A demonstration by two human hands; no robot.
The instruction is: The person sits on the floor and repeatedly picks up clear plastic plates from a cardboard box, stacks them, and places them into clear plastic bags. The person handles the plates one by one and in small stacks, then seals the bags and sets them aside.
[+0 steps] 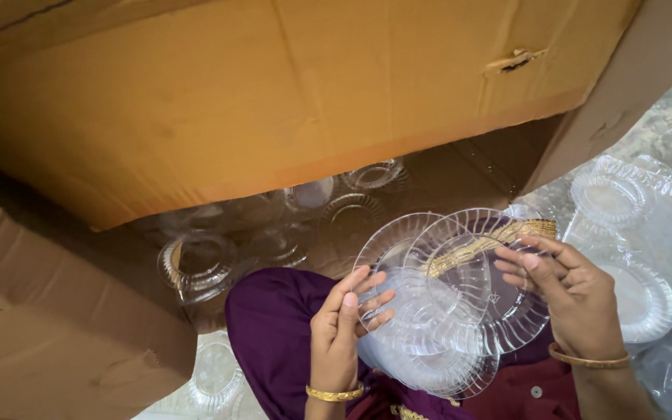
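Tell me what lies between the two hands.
In the head view, only the fanned clear plastic plates lie between the left hand and the right hand; both hold them at the edges, above purple cloth.

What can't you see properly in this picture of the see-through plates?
- How many clear plates the left hand and right hand hold: they overlap and are see-through in the head view.
- Inside the cardboard box: its flap shades the clear dishes.
- Plates in plastic wrap: cut off by the right edge and blurred by the wrap.
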